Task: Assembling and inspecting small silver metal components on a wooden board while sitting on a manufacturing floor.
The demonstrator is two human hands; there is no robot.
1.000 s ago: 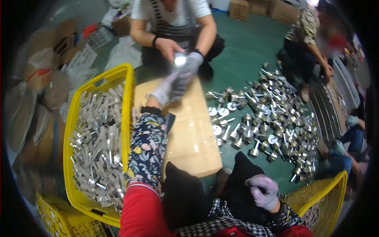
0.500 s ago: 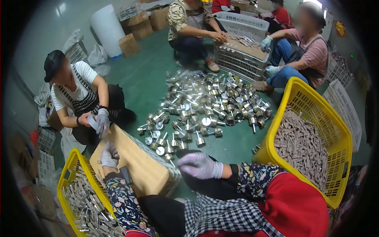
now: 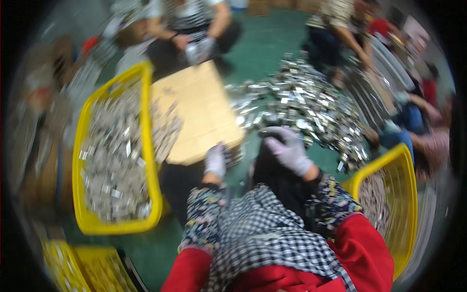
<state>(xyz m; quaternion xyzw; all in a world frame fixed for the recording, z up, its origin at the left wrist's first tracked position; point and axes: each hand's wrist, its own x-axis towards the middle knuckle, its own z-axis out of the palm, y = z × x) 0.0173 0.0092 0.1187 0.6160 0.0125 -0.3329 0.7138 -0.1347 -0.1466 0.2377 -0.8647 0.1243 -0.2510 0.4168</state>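
Blurred throughout, fine detail lost. Pile of small shiny metal parts spread over the green floor, directly right of the cardboard sheet and touching its right edge.

Right hand, in a pale glove, hovering at the pile's near edge, just off the cardboard sheet's lower right corner; fingers curled downward and loosely together over the nearest parts. Cannot tell whether anything sits pinched beneath them.

Left hand, also gloved, resting at the cardboard sheet's near edge, fingers drawn together and pointing away from the body; too smeared to tell whether closed on a part.

Both forearms in flowered sleeve covers over red sleeves, checked apron between them, all below the cardboard sheet.

Left of the cardboard sheet, touching its long edge: yellow plastic crate heaped with the same silvery parts. Some parts spilled onto the sheet's left side. Well right of the sheet, beyond the pile: second yellow crate, partly filled.

Beyond the sheet's far edge: another person seated on the floor, gloved hands held together just above the sheet. Further people seated past the pile, to the far right.
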